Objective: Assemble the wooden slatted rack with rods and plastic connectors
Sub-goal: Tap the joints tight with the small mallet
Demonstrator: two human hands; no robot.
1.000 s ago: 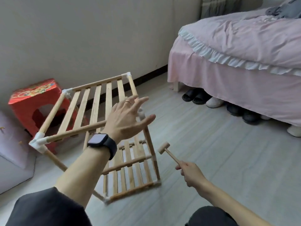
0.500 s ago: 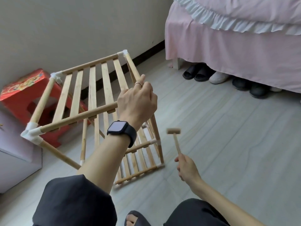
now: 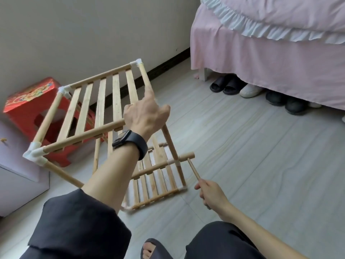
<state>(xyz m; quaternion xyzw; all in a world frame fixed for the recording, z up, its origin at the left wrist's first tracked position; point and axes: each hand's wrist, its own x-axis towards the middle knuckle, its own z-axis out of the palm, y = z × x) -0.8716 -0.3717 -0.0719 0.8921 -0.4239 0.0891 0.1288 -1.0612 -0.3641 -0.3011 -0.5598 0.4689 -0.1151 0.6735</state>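
The wooden slatted rack [image 3: 101, 101] stands tilted on the floor, its rods joined by white plastic connectors [image 3: 34, 153]. My left hand [image 3: 146, 116], with a black watch on the wrist, grips the near right corner of the top shelf, index finger lying along the side rod. My right hand [image 3: 211, 193] holds a small wooden mallet [image 3: 186, 156] by its handle. The mallet head is against the white connector [image 3: 172, 162] on the rack's right leg at the lower shelf.
A red plastic stool [image 3: 29, 105] sits behind the rack by the wall. A pale box [image 3: 16, 171] is at the left. A pink-skirted bed [image 3: 270, 58] with several shoes [image 3: 248, 90] under it fills the right. My slippered foot [image 3: 151, 249] is at the bottom.
My left hand went from open above the rack to gripping its top corner. My right hand swung the mallet left until its head met the lower connector. The view tipped downward.
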